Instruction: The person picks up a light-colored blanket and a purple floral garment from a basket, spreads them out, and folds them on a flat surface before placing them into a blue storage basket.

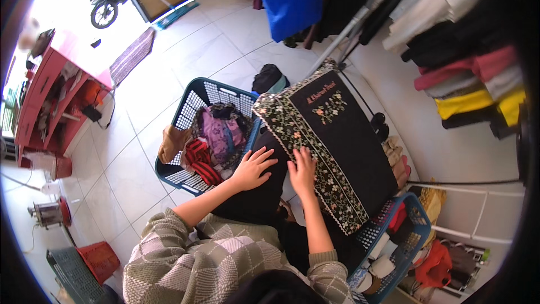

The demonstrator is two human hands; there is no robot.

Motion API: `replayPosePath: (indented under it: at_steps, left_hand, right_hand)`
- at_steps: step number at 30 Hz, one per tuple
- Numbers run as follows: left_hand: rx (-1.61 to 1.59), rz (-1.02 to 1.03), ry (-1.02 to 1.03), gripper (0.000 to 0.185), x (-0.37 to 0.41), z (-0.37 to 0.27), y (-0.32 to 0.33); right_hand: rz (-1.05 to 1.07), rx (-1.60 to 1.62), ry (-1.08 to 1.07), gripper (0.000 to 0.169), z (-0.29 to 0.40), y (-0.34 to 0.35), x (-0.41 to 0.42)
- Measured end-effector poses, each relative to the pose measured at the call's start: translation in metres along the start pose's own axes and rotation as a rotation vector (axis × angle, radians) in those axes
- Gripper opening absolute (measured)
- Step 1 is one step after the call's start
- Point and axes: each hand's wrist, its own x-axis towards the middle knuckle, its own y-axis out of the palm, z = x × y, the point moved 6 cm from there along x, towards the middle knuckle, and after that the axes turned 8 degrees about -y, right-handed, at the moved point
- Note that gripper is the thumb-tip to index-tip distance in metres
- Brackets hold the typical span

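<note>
A black cloth with a floral embroidered border (358, 131) lies spread over my right leg, partly over a blue plastic basket. My right hand (303, 173) rests on the edge of its border, fingers spread. My left hand (254, 169) lies open on my black-clad left knee and holds nothing. Beside that knee stands a dark teal plastic laundry basket (193, 93) with a purple patterned cloth (223, 131), a red and black striped cloth (200, 156) and a tan cloth (172, 143) hanging at its rim.
The blue basket (415, 228) at the lower right holds rolled cloths. Folded clothes (468, 80) are stacked at the right, near a metal rack's poles (350, 29). A dark bundle (270, 78) lies on the tiles. A pink cabinet (50, 88) and a striped mat (134, 55) are at the left.
</note>
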Motion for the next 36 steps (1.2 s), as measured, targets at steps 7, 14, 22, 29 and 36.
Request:
replayPosePath:
  at_steps: [7,14,22,29,36]
  left_hand:
    - [-0.501,-0.052,-0.439,0.061,0.031,0.091,0.037]
    - [-0.558,-0.065,-0.787,0.033,0.066,0.208,0.113]
    - [-0.431,-0.016,-1.152,0.029,0.057,0.329,0.231]
    - [-0.278,0.019,-1.159,0.032,0.123,0.363,0.205]
    - [-0.061,0.153,-1.085,0.030,0.155,0.387,0.210]
  right_hand:
    - [0.062,-0.040,-0.219,0.036,0.081,0.038,0.065]
    - [0.070,-0.260,-0.213,0.046,0.001,0.022,0.140]
    - [0.092,-0.332,-0.185,0.039,-0.001,0.033,0.150]
    - [0.095,-0.338,-0.160,0.039,-0.007,0.035,0.152]
    - [0.120,-0.318,-0.132,0.039,-0.013,0.039,0.154]
